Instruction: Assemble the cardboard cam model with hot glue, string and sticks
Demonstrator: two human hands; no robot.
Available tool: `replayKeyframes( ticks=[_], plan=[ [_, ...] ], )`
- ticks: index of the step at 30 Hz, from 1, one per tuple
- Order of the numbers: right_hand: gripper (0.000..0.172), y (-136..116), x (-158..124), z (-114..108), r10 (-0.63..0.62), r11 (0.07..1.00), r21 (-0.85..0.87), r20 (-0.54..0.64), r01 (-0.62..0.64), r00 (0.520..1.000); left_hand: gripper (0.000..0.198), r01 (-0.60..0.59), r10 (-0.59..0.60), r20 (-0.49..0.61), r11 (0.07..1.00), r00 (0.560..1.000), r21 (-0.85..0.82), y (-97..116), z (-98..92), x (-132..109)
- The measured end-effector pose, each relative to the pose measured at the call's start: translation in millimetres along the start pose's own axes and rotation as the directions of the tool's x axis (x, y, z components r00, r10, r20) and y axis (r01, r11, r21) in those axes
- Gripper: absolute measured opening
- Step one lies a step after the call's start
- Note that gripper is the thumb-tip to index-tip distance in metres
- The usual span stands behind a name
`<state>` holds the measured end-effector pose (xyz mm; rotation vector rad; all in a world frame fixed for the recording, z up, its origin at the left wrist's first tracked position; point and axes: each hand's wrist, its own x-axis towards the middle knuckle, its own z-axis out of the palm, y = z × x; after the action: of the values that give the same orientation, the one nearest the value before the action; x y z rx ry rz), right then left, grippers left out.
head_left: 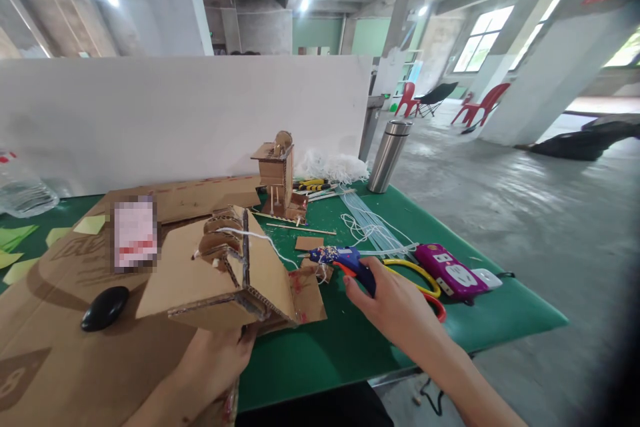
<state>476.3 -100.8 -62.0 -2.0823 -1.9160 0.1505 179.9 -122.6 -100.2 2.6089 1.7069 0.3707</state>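
1. The left hand (217, 357) grips the near edge of a folded cardboard piece (220, 283) from below and holds it up, tilted, above the near left of the table (345, 347); its fingertips are hidden under the card.
2. The right hand (397, 310) is closed round the handle of a blue glue gun (340, 259), whose nozzle points left, close to the right edge of the cardboard piece.
3. A white string (260, 237) runs across the ribbed top of the cardboard piece.
4. Under the left hand lies a flat carton (60, 353) with a black oval thing (105, 308) on it.
5. Just right of the glue gun lie yellow and red loops (423, 277) and a purple power strip (445, 270).
6. Farther off stand a small cardboard tower (277, 173), clear sticks (370, 220) and a steel flask (389, 155), with a white board (175, 113) behind.
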Motion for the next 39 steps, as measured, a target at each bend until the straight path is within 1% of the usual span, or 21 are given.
replayKeyframes(
  ticks=[3, 6, 10, 14, 20, 25, 29, 33, 39],
  plan=[
    [0.038, 1, 4, -6, -0.013, 1.0, 0.018, 0.028, 0.012, 1.0, 0.046, -0.033, 0.026, 0.075, 0.995, 0.997, 0.09, 1, -2.0, 0],
    [0.038, 1, 7, -9, -0.017, 1.0, 0.024, 0.048, 0.016, 0.999, 0.056, -0.047, 0.028, 0.117, 0.986, 0.993, 0.159, 1, -3.6, -1],
    [0.04, 0, 11, -11, -0.001, 1.0, 0.026, 0.07, -0.001, 0.998, 0.059, -0.066, 0.035, 0.148, 0.976, 0.988, 0.208, 0, -4.0, -2],
    [0.039, -3, 14, -14, 0.002, 1.0, 0.023, 0.09, -0.004, 0.996, 0.065, -0.083, 0.043, 0.168, 0.966, 0.985, 0.243, 3, -6.6, -1],
    [0.037, -6, 14, -16, -0.013, 1.0, -0.001, 0.095, 0.013, 0.995, 0.062, -0.107, 0.044, 0.211, 0.95, 0.976, 0.295, 12, -16.7, 4],
    [0.039, -10, 14, -19, -0.006, 0.999, -0.032, 0.105, 0.01, 0.994, 0.063, -0.116, 0.037, 0.232, 0.934, 0.972, 0.337, 15, -18.2, 5],
    [0.037, -13, 15, -24, -0.004, 0.999, -0.053, 0.114, 0.01, 0.993, 0.062, -0.112, 0.022, 0.233, 0.917, 0.972, 0.382, 19, -18.6, 3],
    [0.039, -13, 15, -26, -0.002, 0.997, -0.07, 0.116, 0.01, 0.993, 0.061, -0.1, 0.005, 0.221, 0.902, 0.975, 0.421, 25, -23.2, 1],
    [0.041, -9, 18, -22, -0.006, 0.997, -0.076, 0.103, 0.014, 0.995, 0.057, -0.112, 0.006, 0.242, 0.896, 0.97, 0.429, 22, -24.5, 3]
  ],
)
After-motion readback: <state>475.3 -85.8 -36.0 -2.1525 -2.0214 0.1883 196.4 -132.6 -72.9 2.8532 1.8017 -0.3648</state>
